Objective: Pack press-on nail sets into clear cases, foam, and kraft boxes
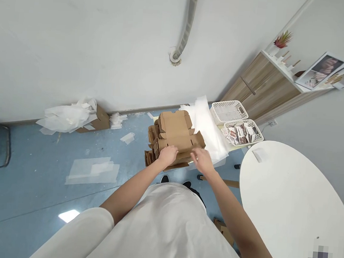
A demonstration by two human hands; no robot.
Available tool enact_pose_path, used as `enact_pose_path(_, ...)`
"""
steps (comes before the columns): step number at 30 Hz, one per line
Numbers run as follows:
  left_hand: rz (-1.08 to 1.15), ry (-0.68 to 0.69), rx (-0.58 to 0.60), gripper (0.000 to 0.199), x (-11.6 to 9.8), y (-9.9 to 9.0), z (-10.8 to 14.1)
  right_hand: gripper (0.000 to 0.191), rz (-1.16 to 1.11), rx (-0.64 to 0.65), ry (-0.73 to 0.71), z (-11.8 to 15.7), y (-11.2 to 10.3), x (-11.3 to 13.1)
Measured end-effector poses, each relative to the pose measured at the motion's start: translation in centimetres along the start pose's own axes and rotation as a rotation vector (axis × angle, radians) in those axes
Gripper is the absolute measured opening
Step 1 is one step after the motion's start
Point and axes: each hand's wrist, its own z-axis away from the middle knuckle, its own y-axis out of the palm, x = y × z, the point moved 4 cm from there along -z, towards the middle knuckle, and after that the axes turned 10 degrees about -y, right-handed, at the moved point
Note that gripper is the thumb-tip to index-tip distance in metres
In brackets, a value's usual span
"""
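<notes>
A brown cardboard box (175,126), partly unfolded with its lid laid back, rests on top of a stack of flattened cardboard boxes (150,158). My left hand (168,155) holds the near edge of this box on its left side, fingers curled over the cardboard. On the right side of the same edge, my right hand (203,161) grips near the corner, thumb and fingers around the board. Some fingertips are hidden behind the cardboard. Right of the stack lies white foam wrapping sheet (209,128).
Two white plastic baskets (229,111) stand beyond the sheet, one with small printed packets (241,133). A round white table (294,194) is at right, a wooden cabinet (262,76) behind. Scrap sheets (94,170) and a box with white wrapping (71,117) lie on the floor at left.
</notes>
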Motion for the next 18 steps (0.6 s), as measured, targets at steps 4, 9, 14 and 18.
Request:
enact_pose_path(4,0.036,0.024,-0.141,0.026,-0.7,-1.5,0.6,0.023,-0.005,0.183,0.068,0.7,2.9,-0.3)
enact_pose_path(9,0.111,0.062,-0.322,0.013,-1.4,-3.0,1.6,0.047,-0.514,-0.135,0.277,1.4,0.1,-2.9)
enact_pose_path(14,0.128,0.201,-0.328,0.013,-2.8,-1.8,2.4,0.051,-0.87,-0.232,0.535,1.3,-3.5,-4.8)
enact_pose_path(18,0.128,0.297,-0.275,0.017,-3.9,-0.4,2.6,0.037,-0.854,-0.211,0.515,0.1,-4.6,-4.4)
